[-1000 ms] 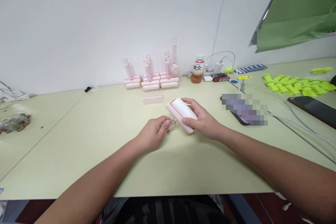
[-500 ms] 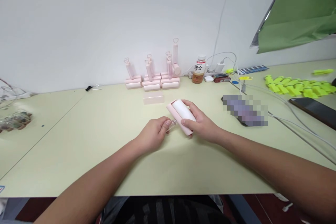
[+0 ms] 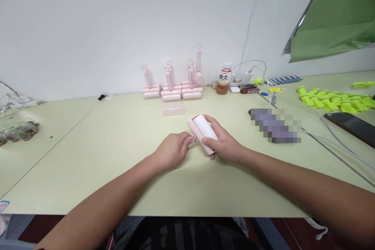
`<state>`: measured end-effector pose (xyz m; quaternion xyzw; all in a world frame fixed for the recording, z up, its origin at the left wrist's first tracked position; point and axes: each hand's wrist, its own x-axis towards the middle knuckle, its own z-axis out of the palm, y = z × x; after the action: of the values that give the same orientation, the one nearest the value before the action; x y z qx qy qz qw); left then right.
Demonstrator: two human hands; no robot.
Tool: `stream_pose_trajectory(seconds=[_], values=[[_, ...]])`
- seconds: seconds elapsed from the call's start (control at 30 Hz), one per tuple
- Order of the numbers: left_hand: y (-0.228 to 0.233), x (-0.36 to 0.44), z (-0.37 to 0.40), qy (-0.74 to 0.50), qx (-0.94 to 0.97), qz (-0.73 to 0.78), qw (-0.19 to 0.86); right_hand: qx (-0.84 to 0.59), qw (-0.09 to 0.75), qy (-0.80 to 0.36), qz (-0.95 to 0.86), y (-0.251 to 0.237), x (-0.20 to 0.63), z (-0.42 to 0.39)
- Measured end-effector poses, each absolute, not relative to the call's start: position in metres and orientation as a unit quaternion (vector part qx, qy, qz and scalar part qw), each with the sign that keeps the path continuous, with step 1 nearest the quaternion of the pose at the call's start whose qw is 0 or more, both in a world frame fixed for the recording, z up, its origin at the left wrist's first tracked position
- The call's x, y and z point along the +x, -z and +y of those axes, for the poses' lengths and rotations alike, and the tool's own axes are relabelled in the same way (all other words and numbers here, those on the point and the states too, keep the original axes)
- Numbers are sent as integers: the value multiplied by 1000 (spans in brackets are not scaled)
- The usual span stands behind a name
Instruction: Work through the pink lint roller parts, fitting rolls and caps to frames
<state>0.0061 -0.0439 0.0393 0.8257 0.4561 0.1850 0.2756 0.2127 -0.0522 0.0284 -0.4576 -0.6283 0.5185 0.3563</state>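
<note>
My right hand is wrapped round the head of a pink lint roller, whose white sticky roll faces up. The head is tilted above the table. My left hand is closed on the lint roller's clear handle, which meets the long side of the pink housing; most of the handle is hidden by my fingers. Just beyond my hands lies a flat translucent pink cover.
Several pink lint rollers with heart-topped handles stand by the wall. Right of them are a brown bottle, cables, a blurred phone, a dark phone and several neon yellow pieces. Small glass bottles lie far left.
The camera view has shifted slightly. My hands keep the same hold on the lint roller, with its head turned a little.
</note>
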Motion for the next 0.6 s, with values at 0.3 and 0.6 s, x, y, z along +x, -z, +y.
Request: stream_pose_trajectory(seconds=[0.3,0.6], values=[[-42,6,-46,-182,839,454,239,-458,367,-510,-629,-25,213,-55],[-41,7,-49,-131,871,457,126,-461,365,-509,-629,-22,207,-59]])
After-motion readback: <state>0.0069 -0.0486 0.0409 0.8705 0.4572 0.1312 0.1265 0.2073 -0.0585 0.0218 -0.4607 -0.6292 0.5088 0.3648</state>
